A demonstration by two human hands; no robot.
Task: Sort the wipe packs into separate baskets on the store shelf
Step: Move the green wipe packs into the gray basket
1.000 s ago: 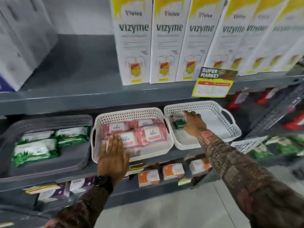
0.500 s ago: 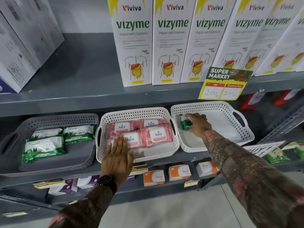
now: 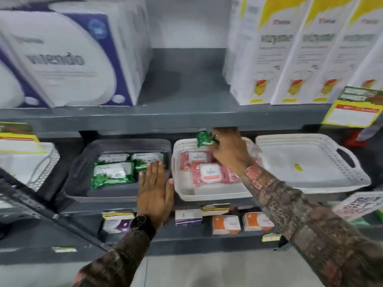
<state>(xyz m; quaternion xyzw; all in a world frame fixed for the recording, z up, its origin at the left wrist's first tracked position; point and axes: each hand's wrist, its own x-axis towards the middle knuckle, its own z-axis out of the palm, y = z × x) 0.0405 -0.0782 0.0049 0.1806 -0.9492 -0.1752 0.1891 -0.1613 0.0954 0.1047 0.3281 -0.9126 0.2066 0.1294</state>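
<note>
The right hand [image 3: 230,151] has its grip clamped on a green wipe pack [image 3: 204,138], held up over the middle white basket [image 3: 207,194] of pink packs [image 3: 208,172], just under the upper shelf edge [image 3: 165,118]. The left hand [image 3: 155,189] lies flat, fingers apart, on the grey basket [image 3: 116,143] holding green packs [image 3: 113,172]. The right white basket [image 3: 310,162] stands beside.

Motion blur smears the box lettering [image 3: 276,39]; right price tag [image 3: 352,112] cut off.

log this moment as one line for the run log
right hand: holds green wipe pack above pink-pack basket | left hand: flat, open, at grey basket | right white basket: no packs
</note>
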